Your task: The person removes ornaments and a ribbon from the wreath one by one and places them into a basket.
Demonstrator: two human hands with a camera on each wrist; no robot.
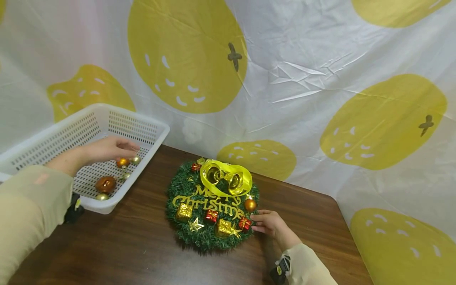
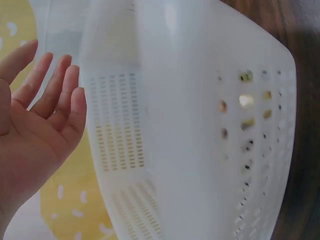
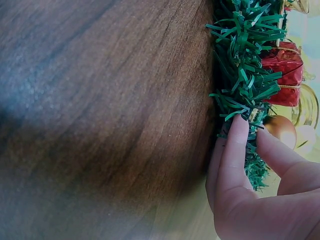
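Note:
My left hand (image 1: 110, 149) hovers over the white plastic basket (image 1: 162, 136), above an orange ball (image 1: 122, 162) and a pale gold ball (image 1: 135, 159). In the left wrist view the fingers of that hand (image 2: 40, 115) are loosely bent and hold nothing. A green tinsel Christmas wreath (image 1: 178, 182) lies on the table, with gold "Merry Christmas" lettering (image 1: 213, 204), small red and gold gift boxes, and gold stars. Yellow ribbon with two gold bells (image 1: 235, 184) rests on its top. At its right edge my right hand (image 1: 272, 225) pinches the tinsel between thumb and fingers, beside an orange ball (image 1: 250, 204).
Inside the basket lie a larger brown-orange ornament (image 1: 105, 184), another gold ball (image 1: 102, 196) and small gold pieces (image 1: 125, 175). The dark wooden table (image 1: 142, 237) meets a white curtain (image 1: 285, 71) printed with yellow fruit along its back and right edges.

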